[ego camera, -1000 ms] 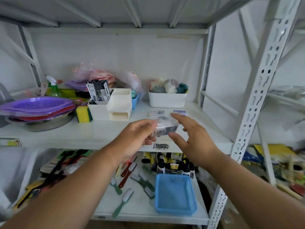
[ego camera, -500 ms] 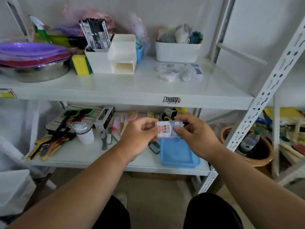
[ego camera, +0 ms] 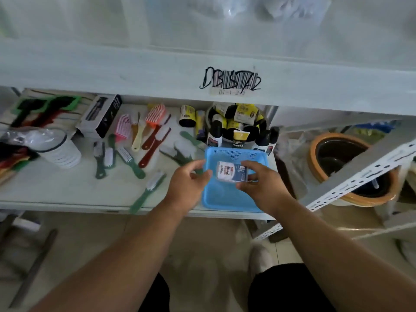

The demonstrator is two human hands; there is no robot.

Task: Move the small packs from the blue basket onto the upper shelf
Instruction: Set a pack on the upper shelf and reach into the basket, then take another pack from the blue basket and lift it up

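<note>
White plastic, ribbed and rimmed in dark blue, forms the cup (ego camera: pixel 59 147) lying at the left of the lower white shelf (ego camera: pixel 67 188). Beside it a black-and-white carton (ego camera: pixel 101 115) is seen, and next to that a scatter of pink, orange, red and green plastic brushes (ego camera: pixel 144 140) is spread across the shelf board. Further right, the left hand (ego camera: pixel 188 184) is held with its grip released, fingers curled just beside the pack without clearly touching it. The small clear pack with a white-and-blue label (ego camera: pixel 230 174) is held above the blue perforated plastic basket (ego camera: pixel 225 197), which sits at the shelf's front edge. The pack is pinched by the right hand (ego camera: pixel 261 188), its grip closed on the pack's right end. Behind the basket, black-and-yellow bottles (ego camera: pixel 238 129) are grouped. At far right an orange-rimmed clay pot (ego camera: pixel 333 176) is seen behind a white perforated upright.
</note>
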